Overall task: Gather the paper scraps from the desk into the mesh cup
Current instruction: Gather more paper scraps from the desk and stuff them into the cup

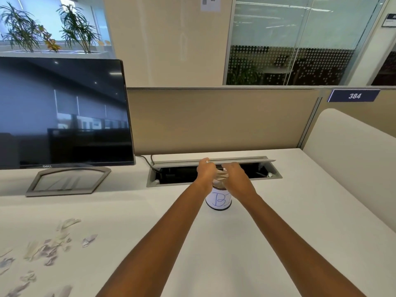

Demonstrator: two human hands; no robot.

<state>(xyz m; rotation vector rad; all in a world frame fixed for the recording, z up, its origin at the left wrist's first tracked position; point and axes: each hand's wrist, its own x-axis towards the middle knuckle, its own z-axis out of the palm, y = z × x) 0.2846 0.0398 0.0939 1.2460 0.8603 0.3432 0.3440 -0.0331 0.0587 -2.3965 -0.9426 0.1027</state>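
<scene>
Loads of scraps [53, 243] lie on the desk [278, 221] well left of both hands, nearer the body; they look feather-light and floppy, so I'd pinch small bunches from above. Left hand [206, 170] and right hand [235, 175] sit curled close together over the cup [218, 202], each seemingly pinching more scraps.

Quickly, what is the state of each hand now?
Left hand: curled, pinching paper scraps above the mesh cup.
Right hand: curled, pinching paper scraps too.
</scene>
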